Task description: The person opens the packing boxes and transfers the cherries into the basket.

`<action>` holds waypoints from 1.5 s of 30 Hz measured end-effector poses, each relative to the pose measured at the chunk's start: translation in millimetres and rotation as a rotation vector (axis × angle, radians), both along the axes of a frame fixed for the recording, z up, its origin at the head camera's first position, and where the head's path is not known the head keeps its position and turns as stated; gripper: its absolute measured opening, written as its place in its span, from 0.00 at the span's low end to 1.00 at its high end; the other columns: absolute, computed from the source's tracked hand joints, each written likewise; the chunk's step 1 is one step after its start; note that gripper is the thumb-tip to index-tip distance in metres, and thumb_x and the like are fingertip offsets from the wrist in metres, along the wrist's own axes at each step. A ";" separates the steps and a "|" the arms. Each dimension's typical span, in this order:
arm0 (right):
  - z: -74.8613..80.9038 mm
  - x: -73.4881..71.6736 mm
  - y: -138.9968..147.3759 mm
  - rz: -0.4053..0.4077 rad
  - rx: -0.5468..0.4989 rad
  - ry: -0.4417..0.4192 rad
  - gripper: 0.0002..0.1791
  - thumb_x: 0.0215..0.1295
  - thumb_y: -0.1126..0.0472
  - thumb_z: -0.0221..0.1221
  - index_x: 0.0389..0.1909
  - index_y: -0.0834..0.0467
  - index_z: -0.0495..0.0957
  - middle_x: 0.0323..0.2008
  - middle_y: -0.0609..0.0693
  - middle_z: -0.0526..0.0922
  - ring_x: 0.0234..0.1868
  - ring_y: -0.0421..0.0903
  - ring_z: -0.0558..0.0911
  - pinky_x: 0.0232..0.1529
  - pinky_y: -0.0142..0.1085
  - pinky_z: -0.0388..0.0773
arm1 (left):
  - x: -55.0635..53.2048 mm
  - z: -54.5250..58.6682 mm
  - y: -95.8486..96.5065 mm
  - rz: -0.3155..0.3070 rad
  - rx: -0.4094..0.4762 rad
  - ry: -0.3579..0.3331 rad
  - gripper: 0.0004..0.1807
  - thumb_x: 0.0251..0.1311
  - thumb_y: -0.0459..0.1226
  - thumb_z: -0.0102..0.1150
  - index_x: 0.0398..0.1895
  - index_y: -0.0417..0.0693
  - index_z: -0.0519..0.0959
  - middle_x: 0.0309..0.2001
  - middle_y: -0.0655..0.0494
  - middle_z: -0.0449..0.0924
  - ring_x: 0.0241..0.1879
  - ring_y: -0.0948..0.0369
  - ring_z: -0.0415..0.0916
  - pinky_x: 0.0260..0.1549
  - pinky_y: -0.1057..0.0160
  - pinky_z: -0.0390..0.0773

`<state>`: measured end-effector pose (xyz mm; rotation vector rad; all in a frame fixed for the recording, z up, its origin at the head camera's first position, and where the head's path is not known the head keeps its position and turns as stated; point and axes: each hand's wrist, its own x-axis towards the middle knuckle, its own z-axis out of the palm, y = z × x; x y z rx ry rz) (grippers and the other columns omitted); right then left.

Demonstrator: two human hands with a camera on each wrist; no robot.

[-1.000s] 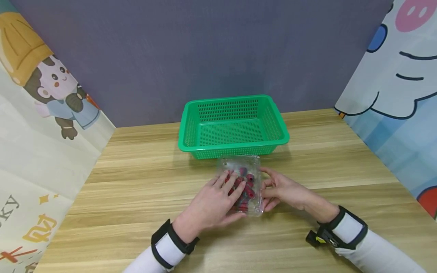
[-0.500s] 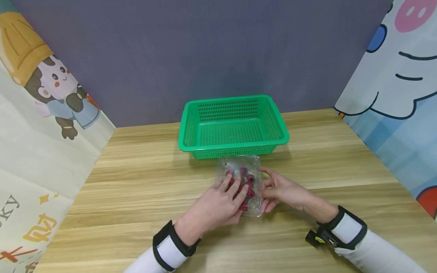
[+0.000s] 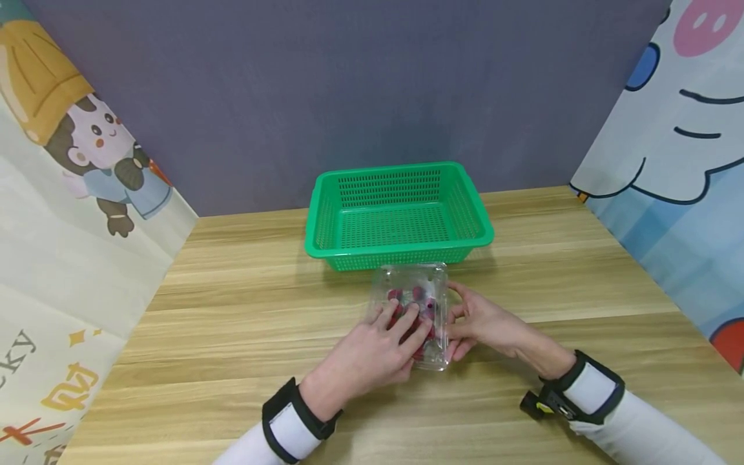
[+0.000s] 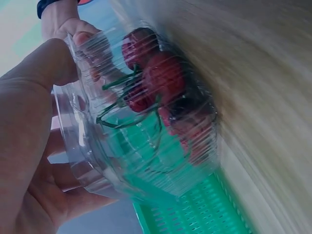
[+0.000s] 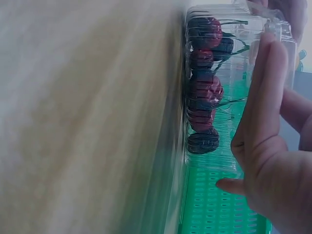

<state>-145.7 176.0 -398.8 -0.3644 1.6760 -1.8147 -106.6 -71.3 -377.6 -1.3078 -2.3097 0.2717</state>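
Note:
A clear plastic box (image 3: 407, 278) of cherries (image 4: 163, 78) lies on the table in front of the basket. Dark red fruit and green stems show through its ribbed walls in both wrist views. My left hand (image 3: 372, 355) rests across the top with its fingers spread over the lid. Its thumb touches the near rim in the left wrist view. At the box's right side, my right hand (image 3: 485, 323) holds the edge, its fingers bent and the thumb by the rim. The left fingers hide part of the fruit in the head view.
A green plastic basket (image 3: 401, 245) stands just behind the box, with nothing in it. The wooden table (image 3: 232, 310) runs back to a dark grey wall (image 3: 372, 84). Cartoon-printed sheets (image 3: 668, 148) flank both sides.
My left hand has slid slightly to the right over the lid, its thumb drawn in toward the near edge. The box has shifted slightly right. My right hand stays nearly in place.

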 end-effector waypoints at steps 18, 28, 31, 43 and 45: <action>0.8 -0.1 0.5 -0.001 -0.015 0.020 0.57 0.63 0.79 0.58 0.76 0.57 0.25 0.36 0.65 0.75 0.23 0.52 0.84 0.29 0.51 0.80 | 2.3 -6.5 0.5 -0.015 -0.094 0.081 0.25 0.69 0.48 0.50 0.66 0.49 0.74 0.59 0.44 0.74 0.53 0.42 0.77 0.50 0.48 0.75; 2.2 1.9 -2.2 -0.003 0.003 0.041 0.56 0.63 0.79 0.57 0.77 0.55 0.26 0.38 0.65 0.74 0.24 0.53 0.85 0.30 0.52 0.80 | 3.5 -5.4 1.6 0.014 -0.135 0.053 0.24 0.74 0.44 0.43 0.68 0.43 0.70 0.61 0.40 0.71 0.54 0.41 0.76 0.50 0.48 0.75; 3.5 5.2 -4.8 0.026 0.026 0.056 0.57 0.63 0.79 0.57 0.77 0.53 0.25 0.38 0.65 0.74 0.25 0.54 0.85 0.30 0.53 0.79 | 1.5 -0.5 0.6 0.043 -0.065 0.041 0.25 0.71 0.44 0.49 0.66 0.41 0.71 0.61 0.40 0.72 0.53 0.44 0.77 0.49 0.51 0.76; 4.7 4.6 -1.4 0.039 0.057 0.086 0.57 0.64 0.80 0.54 0.78 0.47 0.27 0.42 0.67 0.74 0.25 0.55 0.85 0.29 0.55 0.79 | -3.9 4.2 1.6 0.015 0.041 0.037 0.28 0.67 0.46 0.50 0.64 0.38 0.71 0.58 0.41 0.74 0.51 0.45 0.79 0.53 0.51 0.73; 4.6 4.5 -0.6 0.037 0.066 0.078 0.57 0.64 0.79 0.55 0.78 0.47 0.27 0.44 0.67 0.75 0.25 0.57 0.85 0.29 0.55 0.79 | -3.9 4.1 1.5 0.002 0.060 0.030 0.29 0.66 0.47 0.50 0.64 0.37 0.71 0.58 0.40 0.74 0.51 0.45 0.79 0.54 0.52 0.73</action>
